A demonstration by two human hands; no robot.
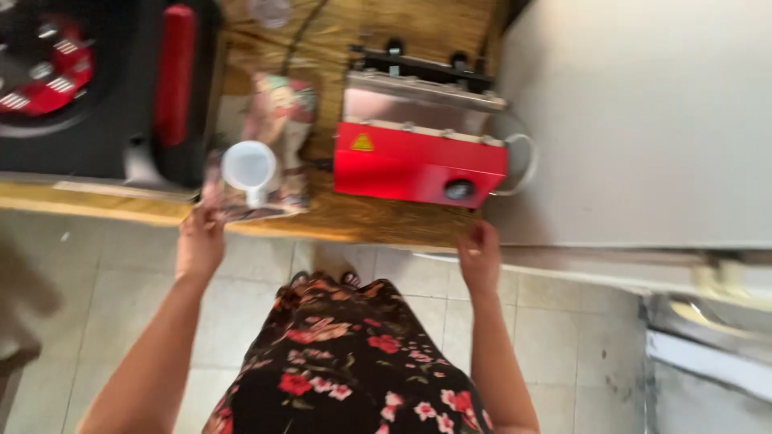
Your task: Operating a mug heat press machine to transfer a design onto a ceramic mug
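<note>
View from above, looking down at a person in a black floral dress standing at a wooden desk [378, 221].

Far left on the desk sits one large black machine [96, 88] with a red handle bar [175, 72] and a red-and-black round part, partly cut off by the frame.

Next comes one white mug [249, 169], standing upright with its mouth open to the camera and its handle towards the person. It rests on a patterned printed sheet or cloth [281, 145] that lies flat near the desk's front edge, probably to keep it within easy reach.

The left hand [199, 241] is at the desk's front edge just below the mug, fingers pointing up towards the sheet. It looks loose rather than clenched; whether it touches the sheet is blurred.

In the middle stands one red mug heat press [418, 161] with a metal top, a yellow warning triangle, one dark knob and a second white mug handle [523, 165] showing at its right end, as if clamped inside.

The right hand [480, 257] rests at the desk edge below the press, empty, fingers relaxed.

Right of it lies a pale grey surface [643, 120].
</note>
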